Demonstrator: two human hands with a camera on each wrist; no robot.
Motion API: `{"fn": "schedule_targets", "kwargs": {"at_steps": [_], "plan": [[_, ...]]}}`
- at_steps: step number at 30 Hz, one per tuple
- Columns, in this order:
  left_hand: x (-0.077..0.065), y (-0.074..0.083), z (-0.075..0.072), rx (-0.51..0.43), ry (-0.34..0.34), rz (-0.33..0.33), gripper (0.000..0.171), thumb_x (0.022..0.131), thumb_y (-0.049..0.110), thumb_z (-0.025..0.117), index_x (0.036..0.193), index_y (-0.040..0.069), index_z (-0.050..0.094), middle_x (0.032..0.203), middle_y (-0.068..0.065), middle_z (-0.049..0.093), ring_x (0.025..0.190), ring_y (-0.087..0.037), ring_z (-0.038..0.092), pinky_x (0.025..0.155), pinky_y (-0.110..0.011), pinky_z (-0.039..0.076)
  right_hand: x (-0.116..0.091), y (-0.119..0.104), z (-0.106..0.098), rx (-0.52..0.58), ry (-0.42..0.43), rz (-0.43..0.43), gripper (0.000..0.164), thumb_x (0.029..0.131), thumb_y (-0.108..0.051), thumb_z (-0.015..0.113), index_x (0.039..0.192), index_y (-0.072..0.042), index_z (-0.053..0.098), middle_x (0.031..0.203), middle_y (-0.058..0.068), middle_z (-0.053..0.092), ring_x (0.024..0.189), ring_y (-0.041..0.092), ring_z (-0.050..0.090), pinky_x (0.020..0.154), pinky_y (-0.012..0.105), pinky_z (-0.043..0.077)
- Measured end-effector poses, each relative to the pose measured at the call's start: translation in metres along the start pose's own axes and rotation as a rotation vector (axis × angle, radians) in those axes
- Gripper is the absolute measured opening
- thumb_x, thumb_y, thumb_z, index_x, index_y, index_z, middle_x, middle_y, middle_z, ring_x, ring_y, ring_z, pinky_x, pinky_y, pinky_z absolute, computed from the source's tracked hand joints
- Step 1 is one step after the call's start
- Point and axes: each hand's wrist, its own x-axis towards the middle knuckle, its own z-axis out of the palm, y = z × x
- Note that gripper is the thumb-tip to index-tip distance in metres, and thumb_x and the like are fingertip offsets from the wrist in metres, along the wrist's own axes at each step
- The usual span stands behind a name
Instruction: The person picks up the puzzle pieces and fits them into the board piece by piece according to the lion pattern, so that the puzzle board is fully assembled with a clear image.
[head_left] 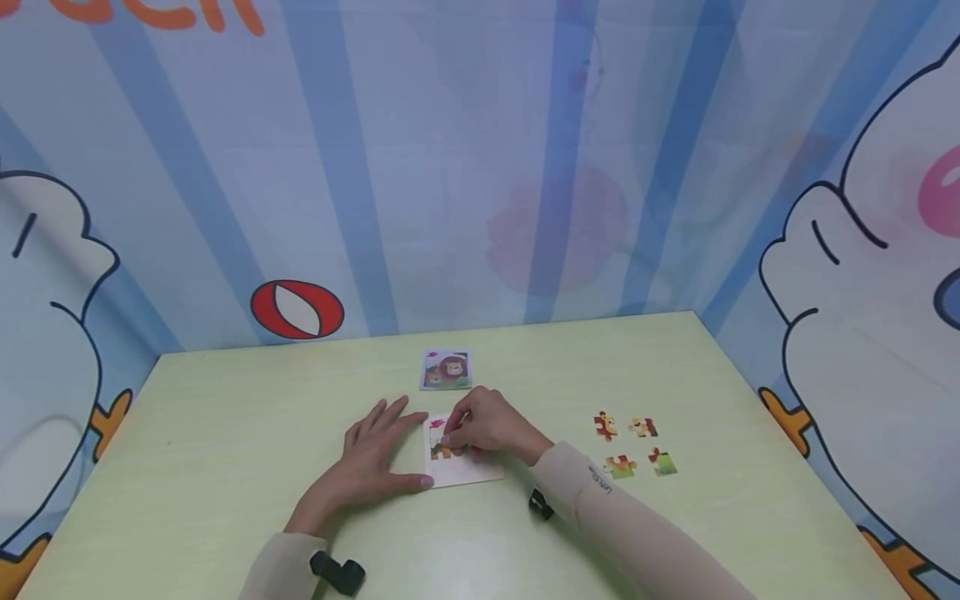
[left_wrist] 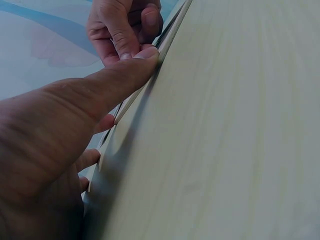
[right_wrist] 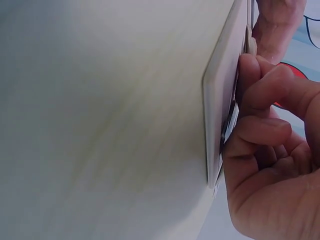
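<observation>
A small white puzzle board (head_left: pixel 468 474) lies at the middle of the table, with orange-brown puzzle pieces (head_left: pixel 438 451) at its upper left. My left hand (head_left: pixel 371 462) spreads flat along the board's left side, thumb at the lower left corner and forefinger at the upper left. Over the board, my right hand (head_left: pixel 491 421) pinches a small puzzle piece (right_wrist: pixel 251 42) between thumb and forefinger; most of it is hidden by the fingers. Low along the board's edge, the right wrist view shows that hand (right_wrist: pixel 275 145) with its other fingers curled.
Beyond the board lies a picture card (head_left: pixel 446 371) with a lion on it. Several loose puzzle pieces (head_left: pixel 620 467) are spread to the right, beside the right forearm. A printed cloth backdrop (head_left: pixel 465 167) rises behind the table's far edge (head_left: pixel 360 339).
</observation>
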Motion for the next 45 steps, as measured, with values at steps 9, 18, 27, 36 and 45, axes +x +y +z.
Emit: {"fn": "schedule_targets", "kwargs": {"at_steps": [9,18,27,36,45], "plan": [[-0.0016,0.002,-0.0011,-0.007,-0.001,-0.003,0.094,0.084,0.054,0.088,0.163,0.025,0.047,0.181,-0.014,0.021,0.168,-0.048,0.006,0.129,-0.076,0.009,0.0014,0.0021,0.0017,0.016,-0.002,-0.009,0.008,0.094,-0.013,0.083,0.086,-0.012,0.082,0.067,0.0,0.075,0.046,0.011,0.057,0.047,0.021,0.047],[-0.0018,0.0026,-0.0015,0.002,0.001,0.001,0.094,0.083,0.054,0.089,0.162,0.025,0.048,0.181,-0.014,0.021,0.168,-0.049,0.006,0.128,-0.077,0.01,0.0002,0.0026,0.0014,0.039,-0.009,0.002,0.009,0.095,-0.011,0.081,0.086,-0.012,0.081,0.065,0.001,0.074,0.046,0.011,0.057,0.048,0.022,0.048],[0.0001,0.0019,0.0011,0.0,-0.014,-0.032,0.094,0.083,0.053,0.089,0.163,0.027,0.047,0.182,-0.012,0.02,0.169,-0.046,0.004,0.13,-0.075,0.009,-0.0014,0.0002,0.0016,0.021,0.022,-0.024,0.011,0.093,-0.01,0.081,0.083,-0.011,0.081,0.062,0.002,0.073,0.045,0.01,0.056,0.047,0.021,0.046],[0.0005,0.002,0.0007,0.005,-0.016,-0.037,0.094,0.084,0.054,0.089,0.163,0.027,0.046,0.182,-0.011,0.019,0.169,-0.046,0.004,0.13,-0.076,0.008,-0.0021,-0.0021,0.0023,0.01,0.027,-0.005,0.012,0.092,-0.013,0.084,0.082,-0.012,0.078,0.062,0.0,0.071,0.046,0.011,0.057,0.047,0.022,0.046],[0.001,0.0012,0.0004,0.012,-0.011,-0.028,0.094,0.084,0.054,0.088,0.164,0.027,0.046,0.182,-0.011,0.019,0.169,-0.046,0.005,0.129,-0.076,0.009,-0.0015,-0.0018,0.0031,-0.038,0.045,0.003,0.018,0.09,-0.015,0.087,0.08,-0.012,0.073,0.061,-0.001,0.07,0.046,0.012,0.059,0.047,0.023,0.047]]}}
